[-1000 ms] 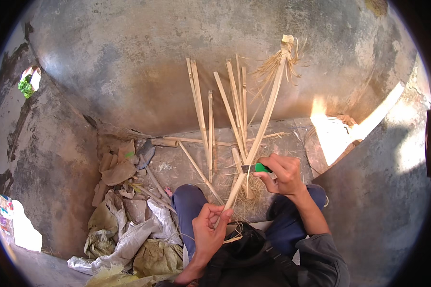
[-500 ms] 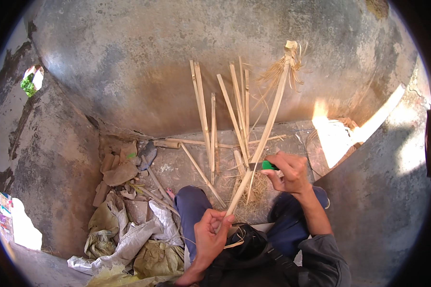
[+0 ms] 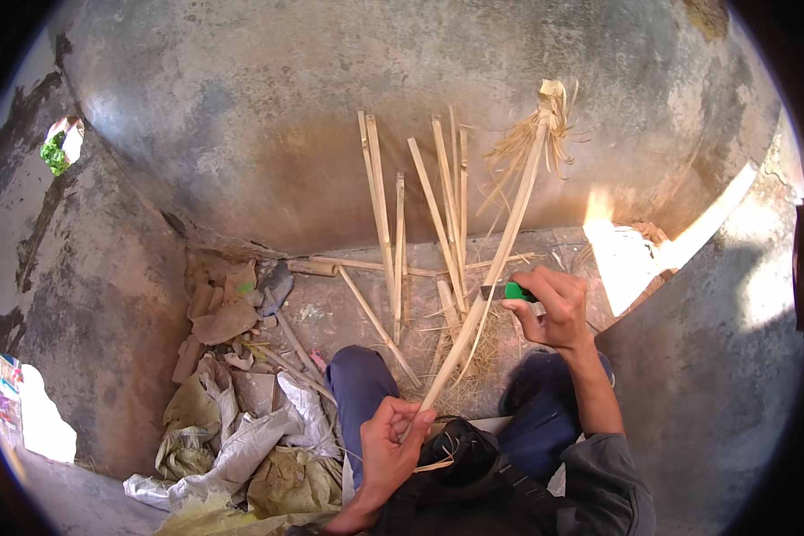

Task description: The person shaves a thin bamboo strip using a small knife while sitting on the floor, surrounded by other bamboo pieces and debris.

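While walls crowd, hands [image 3: 393, 442] shave bamboo strip [image 3: 500, 241].

Six bamboo strips [image 3: 380, 205] against the wall [image 3: 241, 116] (one more held), one green-handled knife [image 3: 512, 290].

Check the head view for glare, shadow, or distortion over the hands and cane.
Head view: sun patch blown out white beside the right hand; left hand and cane evenly lit, sharp; fisheye bends the wall, black rim all round.
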The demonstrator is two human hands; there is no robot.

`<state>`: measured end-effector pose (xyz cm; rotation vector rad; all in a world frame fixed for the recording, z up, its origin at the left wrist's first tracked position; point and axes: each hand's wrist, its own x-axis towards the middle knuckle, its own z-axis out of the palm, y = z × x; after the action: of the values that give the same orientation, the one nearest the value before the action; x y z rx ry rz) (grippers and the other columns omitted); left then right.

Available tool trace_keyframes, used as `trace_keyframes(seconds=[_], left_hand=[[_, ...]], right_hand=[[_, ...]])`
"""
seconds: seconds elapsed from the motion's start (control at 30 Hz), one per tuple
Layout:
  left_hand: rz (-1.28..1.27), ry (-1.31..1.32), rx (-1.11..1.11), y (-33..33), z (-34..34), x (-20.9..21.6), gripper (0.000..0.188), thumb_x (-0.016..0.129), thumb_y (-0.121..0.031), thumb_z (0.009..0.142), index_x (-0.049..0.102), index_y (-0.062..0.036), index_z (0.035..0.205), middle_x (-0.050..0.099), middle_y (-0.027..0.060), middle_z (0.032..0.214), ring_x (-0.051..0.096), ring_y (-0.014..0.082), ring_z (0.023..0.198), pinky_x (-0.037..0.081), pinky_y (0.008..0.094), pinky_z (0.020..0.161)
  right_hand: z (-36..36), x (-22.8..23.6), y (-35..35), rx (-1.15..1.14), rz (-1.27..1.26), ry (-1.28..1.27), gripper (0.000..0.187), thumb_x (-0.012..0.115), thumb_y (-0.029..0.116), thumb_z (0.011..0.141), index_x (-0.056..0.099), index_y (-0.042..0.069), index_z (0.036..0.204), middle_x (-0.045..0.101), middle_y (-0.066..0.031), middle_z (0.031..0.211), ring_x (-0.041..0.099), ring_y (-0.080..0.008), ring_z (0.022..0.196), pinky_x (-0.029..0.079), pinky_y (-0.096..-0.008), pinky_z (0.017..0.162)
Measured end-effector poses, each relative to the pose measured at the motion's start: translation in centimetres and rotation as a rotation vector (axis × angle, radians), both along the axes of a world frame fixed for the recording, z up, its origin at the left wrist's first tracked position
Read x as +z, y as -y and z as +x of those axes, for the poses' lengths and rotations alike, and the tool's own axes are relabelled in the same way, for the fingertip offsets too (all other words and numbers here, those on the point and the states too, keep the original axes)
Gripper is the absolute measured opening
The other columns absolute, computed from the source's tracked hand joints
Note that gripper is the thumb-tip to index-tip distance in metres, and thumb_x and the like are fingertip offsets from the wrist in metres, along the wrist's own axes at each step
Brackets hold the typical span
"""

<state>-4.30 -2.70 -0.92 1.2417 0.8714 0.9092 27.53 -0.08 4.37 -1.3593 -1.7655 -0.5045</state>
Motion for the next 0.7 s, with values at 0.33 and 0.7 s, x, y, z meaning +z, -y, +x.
trace_keyframes(seconds=[0.33,0.7], left_hand=[[-0.126,-0.002,-0.110,1.1,-2.0,-1.5,0.014,0.075,-0.004,0.106,0.063,0.0006,0.111,0.075,0.0043,0.091,0.066,0.0026,0.077,0.049,0.0192,0.065],[-0.111,0.041,-0.037,-0.4,-1.2,-1.4,0.017,0.071,-0.006,0.109,0.056,-0.0008,0.115,0.071,0.0017,0.086,0.061,0.0017,0.073,0.045,0.0187,0.062]], right_hand=[[6.0,1.1,-1.0,-0.333,0.097,-0.373,0.025,0.074,0.020,0.105,0.077,-0.004,0.111,0.079,-0.0143,0.085,0.070,-0.0161,0.065,0.052,-0.0318,0.058],[3.7,0.3,0.3,-0.086,-0.145,-0.347,0.023,0.077,0.022,0.102,0.072,0.000,0.104,0.069,-0.0131,0.079,0.067,-0.0248,0.065,0.049,-0.0367,0.060]])
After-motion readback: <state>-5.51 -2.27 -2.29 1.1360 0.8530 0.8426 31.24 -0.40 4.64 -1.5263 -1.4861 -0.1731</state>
